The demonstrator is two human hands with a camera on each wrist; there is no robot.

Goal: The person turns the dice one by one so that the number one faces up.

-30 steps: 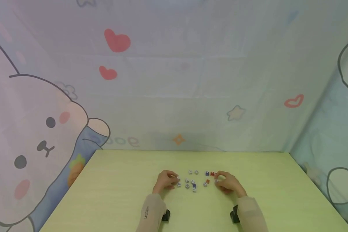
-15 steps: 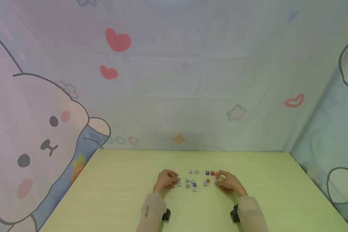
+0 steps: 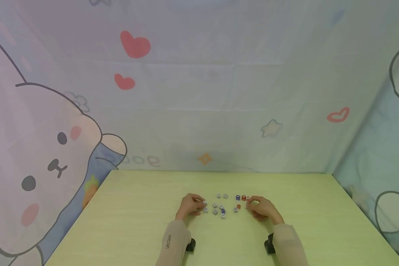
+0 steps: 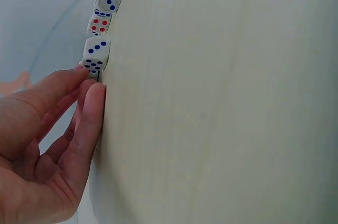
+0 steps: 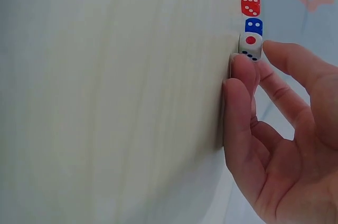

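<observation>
Pinching a half-hidden white die [image 4: 94,75] in the left grip [image 3: 188,205]; flanking a red-dotted die [image 5: 251,46] with the parted right grip [image 3: 264,208], unclear whether holding it

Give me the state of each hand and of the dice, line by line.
Left hand: fingers bent, fingertips at a white die; grip unclear.
Right hand: fingers bent, fingertips at another white die; grip unclear.
Red dice: resting on the tabletop.
Blue dice: resting there, apart.
Other white dice: scattered there.
</observation>
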